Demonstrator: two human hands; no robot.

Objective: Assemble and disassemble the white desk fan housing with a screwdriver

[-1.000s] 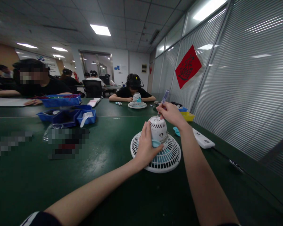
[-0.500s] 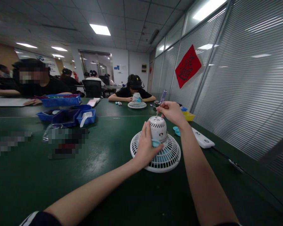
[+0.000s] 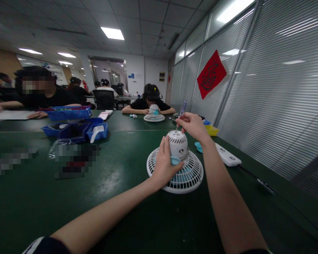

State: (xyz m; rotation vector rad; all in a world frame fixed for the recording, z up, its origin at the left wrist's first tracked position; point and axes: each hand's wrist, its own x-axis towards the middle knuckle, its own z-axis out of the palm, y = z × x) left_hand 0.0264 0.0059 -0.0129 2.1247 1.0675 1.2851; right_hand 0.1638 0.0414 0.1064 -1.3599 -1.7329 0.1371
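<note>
A white fan (image 3: 178, 144) lies face down on its round grille (image 3: 194, 176), with the vented motor housing on top and light-blue blades partly visible through the bars. My left hand (image 3: 163, 164) is wrapped around the near left side of the housing, its thumb by a light-blue piece (image 3: 175, 161) at the base. Above the housing, my right hand (image 3: 193, 126) pinches the shaft of a screwdriver (image 3: 184, 106) that has a clear purplish handle. The screwdriver stands nearly upright, its tip at the top of the housing; whether it sits in a screw is too small to tell.
Blue bins (image 3: 74, 132) stand at the left, near a clear plastic bag (image 3: 59, 150). On the right lie a white power strip (image 3: 228, 155) with a cable, a light-blue part (image 3: 198, 146) and a yellow tray (image 3: 212, 131). Across the table, a person sits behind another fan (image 3: 154, 114).
My right hand and the screwdriver have shifted only slightly over the housing. My left hand stays in place on the fan. At the far left, another person's hand has moved a little.
</note>
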